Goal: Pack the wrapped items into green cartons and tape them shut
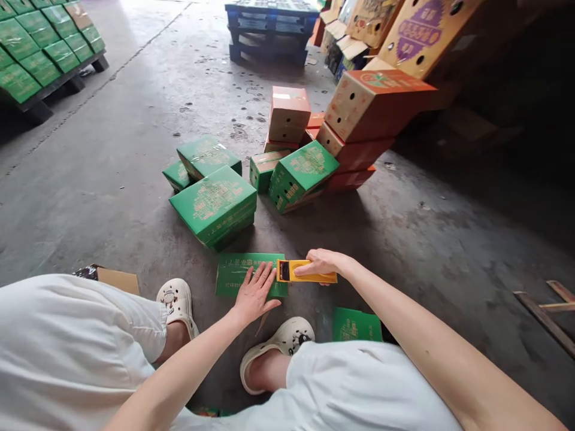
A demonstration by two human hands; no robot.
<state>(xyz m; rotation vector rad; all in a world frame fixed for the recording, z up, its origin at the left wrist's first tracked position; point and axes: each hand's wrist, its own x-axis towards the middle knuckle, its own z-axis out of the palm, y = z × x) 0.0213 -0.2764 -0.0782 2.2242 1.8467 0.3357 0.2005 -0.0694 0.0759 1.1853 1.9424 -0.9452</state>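
A green printed carton [229,275] lies on the floor in front of my feet, its long face up. My left hand [257,290] rests flat on its right part, fingers spread and thumb out to the side. My right hand [326,263] grips a long yellow stapler-like tool [305,272] with a black section at its left end. That end sits over the carton's right edge, close to my left fingertips. Whether it touches the cardboard cannot be made out, and its underside is hidden.
Beyond lie several green boxes [215,200], with another green box [305,167] leaning beside stacked orange boxes [359,114]. A green piece [357,325] lies by my right knee. Further off are a blue pallet [272,30] and a loaded pallet [49,87]. Wooden slats [545,317] lie right.
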